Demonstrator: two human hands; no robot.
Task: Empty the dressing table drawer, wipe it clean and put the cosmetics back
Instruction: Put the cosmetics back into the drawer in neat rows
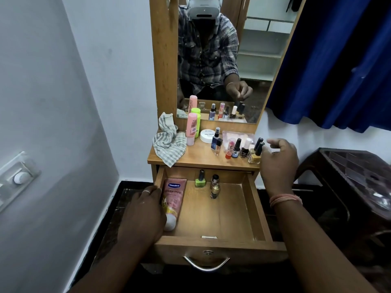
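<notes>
left hand [143, 210] grips Vaseline tube [174, 203], long axis front-to-back, drawer [259, 210] lower-left | right hand [278, 159] loosely curled, empty, beside yellow nail polish bottle [255, 155], right-centre

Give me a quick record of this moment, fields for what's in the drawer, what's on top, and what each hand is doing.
drawer: open
in drawer: Vaseline tube, green polish bottle, gold bottle
on tabletop: checked cloth, pink bottle, white jar, row of small bottles
left hand: on the Vaseline tube
right hand: beside the yellow polish bottle, holding nothing
</notes>
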